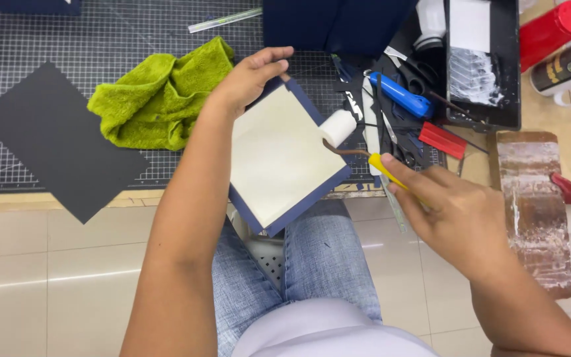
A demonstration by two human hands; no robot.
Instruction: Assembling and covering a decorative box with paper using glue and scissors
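Fingers of right hand [460, 218] hide roller handle [391, 173].

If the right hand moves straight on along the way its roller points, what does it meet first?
The right hand holds a yellow-handled small white roller, pointing up-left. It probably meets the cream sheet on the navy-blue card first; contact is unclear.

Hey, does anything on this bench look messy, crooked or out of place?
Yes. The green towel lies crumpled on the cutting mat, the black sheet sits askew and overhangs the bench edge, and white glue smears the black tray and the board at the right.
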